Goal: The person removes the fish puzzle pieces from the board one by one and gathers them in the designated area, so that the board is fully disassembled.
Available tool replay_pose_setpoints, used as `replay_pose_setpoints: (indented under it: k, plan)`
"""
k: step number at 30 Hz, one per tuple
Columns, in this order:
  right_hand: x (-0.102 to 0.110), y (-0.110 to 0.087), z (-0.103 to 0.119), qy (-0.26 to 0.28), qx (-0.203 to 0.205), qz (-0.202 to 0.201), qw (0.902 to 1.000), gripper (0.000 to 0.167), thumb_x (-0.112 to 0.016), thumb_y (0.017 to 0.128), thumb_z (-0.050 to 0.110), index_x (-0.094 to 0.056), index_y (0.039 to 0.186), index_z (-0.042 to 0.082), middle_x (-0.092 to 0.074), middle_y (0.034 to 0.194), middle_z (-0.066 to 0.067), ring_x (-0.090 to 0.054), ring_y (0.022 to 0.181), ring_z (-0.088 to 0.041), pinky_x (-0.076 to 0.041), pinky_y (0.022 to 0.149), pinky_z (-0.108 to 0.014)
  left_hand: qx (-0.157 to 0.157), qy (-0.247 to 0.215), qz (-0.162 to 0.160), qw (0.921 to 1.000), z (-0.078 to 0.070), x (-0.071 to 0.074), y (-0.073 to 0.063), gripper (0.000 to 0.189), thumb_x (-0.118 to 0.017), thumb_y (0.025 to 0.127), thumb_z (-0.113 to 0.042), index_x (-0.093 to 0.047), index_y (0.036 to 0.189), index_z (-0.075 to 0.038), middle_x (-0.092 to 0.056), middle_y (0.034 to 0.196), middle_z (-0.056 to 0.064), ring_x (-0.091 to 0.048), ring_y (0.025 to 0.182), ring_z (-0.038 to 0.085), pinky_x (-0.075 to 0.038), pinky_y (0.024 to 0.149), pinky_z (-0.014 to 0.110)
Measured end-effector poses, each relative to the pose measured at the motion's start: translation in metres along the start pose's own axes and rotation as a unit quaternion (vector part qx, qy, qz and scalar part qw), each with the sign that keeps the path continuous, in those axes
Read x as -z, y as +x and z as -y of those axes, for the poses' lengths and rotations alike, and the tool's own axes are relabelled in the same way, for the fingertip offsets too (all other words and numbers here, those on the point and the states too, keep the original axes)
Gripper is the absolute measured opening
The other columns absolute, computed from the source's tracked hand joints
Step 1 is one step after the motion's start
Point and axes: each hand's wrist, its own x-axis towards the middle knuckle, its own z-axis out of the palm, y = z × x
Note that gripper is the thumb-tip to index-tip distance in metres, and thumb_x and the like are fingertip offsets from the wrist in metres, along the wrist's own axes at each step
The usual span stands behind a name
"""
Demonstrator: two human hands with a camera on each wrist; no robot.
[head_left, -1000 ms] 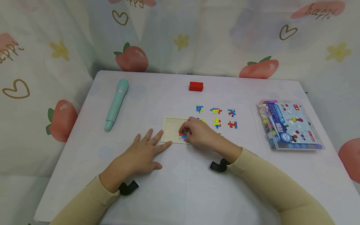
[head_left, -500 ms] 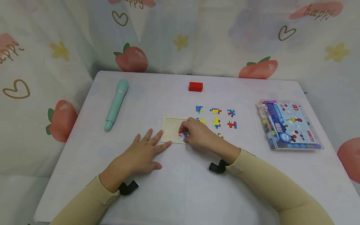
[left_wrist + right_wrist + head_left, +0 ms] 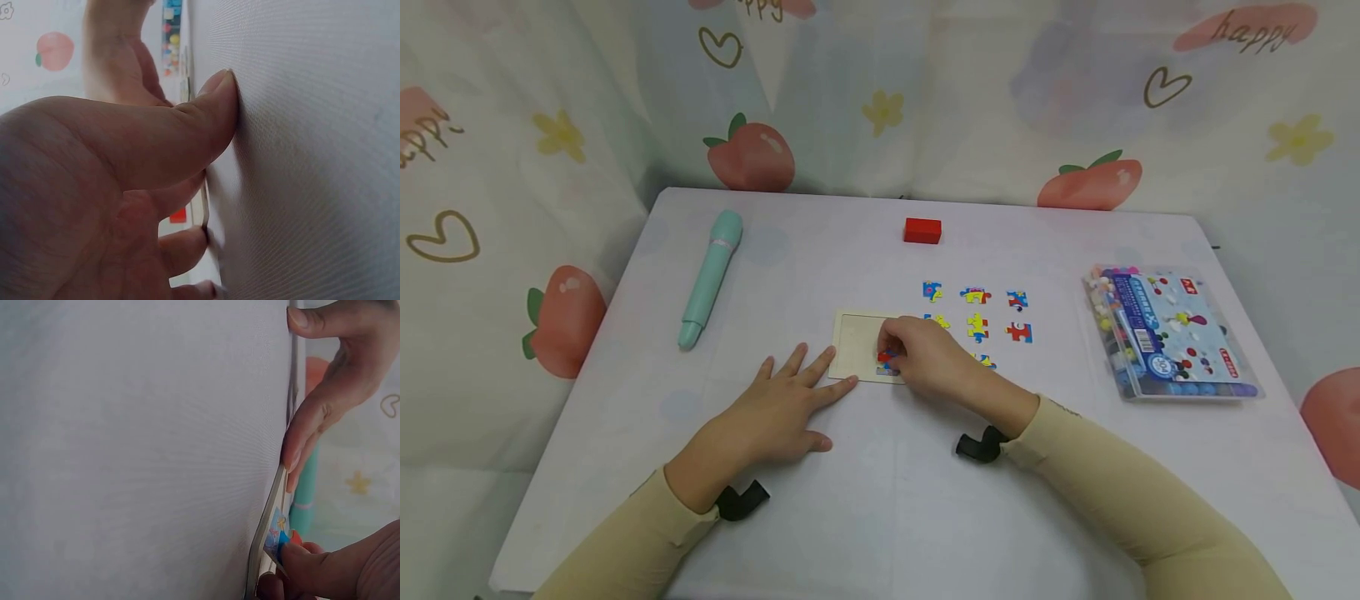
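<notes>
A pale wooden puzzle tray (image 3: 853, 346) lies mid-table. My right hand (image 3: 936, 358) is over its right part, thumb and fingers pinching a red-and-blue jigsaw piece (image 3: 295, 537). Close under that piece, another light-blue jigsaw piece (image 3: 272, 532) lies in the tray, partly behind the thumb. My left hand (image 3: 775, 417) lies with fingers spread, its fingertips at the tray's left and lower-left edge. In the left wrist view the left thumb (image 3: 215, 112) touches the tabletop.
Several loose jigsaw pieces (image 3: 977, 327) lie in rows right of the tray, some hidden by the right hand. A red block (image 3: 922, 231) stands behind them. A mint-green microphone-shaped object (image 3: 711, 279) lies left, a clear case of beads (image 3: 1176, 333) right.
My right fingers shift slightly over the tray, and the visible red part of the pinched jigsaw piece changes angle. The left hand stays where it was.
</notes>
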Motion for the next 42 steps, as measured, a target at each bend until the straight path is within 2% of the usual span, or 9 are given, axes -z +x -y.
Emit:
replay_pose_setpoints:
  k: [8,15,21,31,36,42]
  plan:
    - [0.004,0.000,-0.001,0.026,-0.005,-0.004,0.9996,0.023,-0.073,0.094,-0.001,-0.073,0.098,0.022,-0.071,0.097,0.002,-0.062,0.096,-0.020,-0.056,0.085,-0.034,0.000,0.002,-0.002,1.0000,0.001,0.000,0.001,0.085,-0.080,0.093,-0.051,-0.037,0.167,-0.042,-0.014,0.183,0.007,-0.007,0.169,0.045,-0.018,0.127,0.078]
    - [0.022,-0.011,-0.006,0.034,-0.013,-0.004,0.9993,0.020,-0.076,0.094,0.002,-0.078,0.098,0.021,-0.071,0.096,0.000,-0.063,0.095,-0.022,-0.056,0.083,-0.034,-0.001,-0.003,0.000,1.0000,0.001,-0.001,0.001,0.086,-0.080,0.093,-0.051,-0.036,0.167,-0.043,-0.012,0.183,0.006,-0.005,0.169,0.044,-0.016,0.128,0.078]
    - [0.045,-0.033,-0.030,0.018,-0.047,-0.004,0.9987,0.020,-0.076,0.094,0.002,-0.079,0.097,0.022,-0.069,0.095,-0.001,-0.062,0.095,-0.022,-0.053,0.080,-0.033,0.002,-0.004,0.000,1.0000,-0.001,-0.001,0.002,0.087,-0.081,0.093,-0.049,-0.037,0.167,-0.042,-0.012,0.183,0.006,-0.005,0.169,0.044,-0.015,0.129,0.077]
    - [0.080,-0.071,-0.090,0.000,-0.103,0.009,0.9946,0.019,-0.076,0.092,0.000,-0.080,0.098,0.018,-0.069,0.097,-0.004,-0.059,0.094,-0.024,-0.051,0.079,-0.033,0.000,-0.005,-0.003,1.0000,-0.001,-0.001,0.001,0.087,-0.082,0.092,-0.049,-0.038,0.167,-0.042,-0.013,0.183,0.006,-0.006,0.169,0.045,-0.016,0.128,0.078]
    - [0.091,-0.080,-0.109,0.005,-0.124,0.009,0.9923,0.018,-0.076,0.093,0.000,-0.080,0.101,0.015,-0.069,0.100,-0.006,-0.059,0.096,-0.026,-0.052,0.077,-0.030,-0.002,-0.004,-0.004,1.0000,0.001,-0.002,0.001,0.087,-0.082,0.092,-0.049,-0.037,0.167,-0.042,-0.012,0.183,0.006,-0.006,0.169,0.045,-0.016,0.128,0.078]
    - [0.097,-0.081,-0.118,0.011,-0.138,0.018,0.9901,0.017,-0.077,0.094,0.001,-0.080,0.103,0.015,-0.068,0.100,-0.007,-0.059,0.097,-0.026,-0.053,0.074,-0.028,-0.001,0.000,-0.001,1.0000,0.001,-0.002,0.002,0.087,-0.081,0.093,-0.049,-0.036,0.167,-0.042,-0.011,0.183,0.006,-0.005,0.169,0.044,-0.016,0.128,0.078]
